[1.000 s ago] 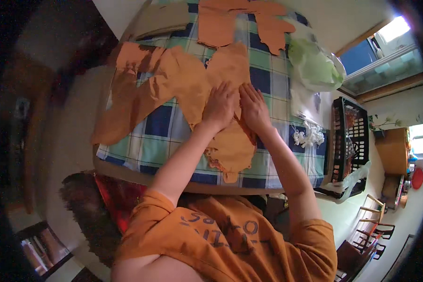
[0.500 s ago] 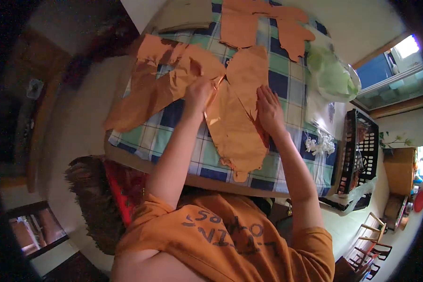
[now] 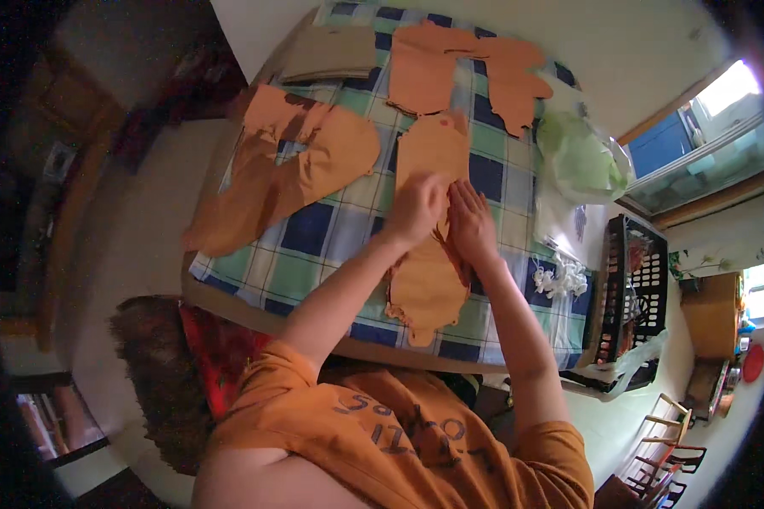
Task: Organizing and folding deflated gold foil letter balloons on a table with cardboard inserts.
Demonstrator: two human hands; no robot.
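A long, flat sheet of coppery foil, like an uninflated foil balloon, lies lengthwise before me with a creased middle and a tab at its near end. My left hand is over its middle, blurred by motion, so its fingers are hard to read. Along the foil's right edge, my right hand lies flat with fingers stretched out, touching it. A second, wrinkled coppery foil piece spreads out to the left. Farther off lie more flat orange foil shapes.
A checked cloth covers the table. Back left is a beige stack; at the right are a pale green plastic bag, a bunch of white strips and a black crate. A dark furry thing sits near left.
The middle foil has been straightened into a narrower strip, apart from the left piece. My left hand has moved right, off the foil edge it was grasping, close to my right hand.
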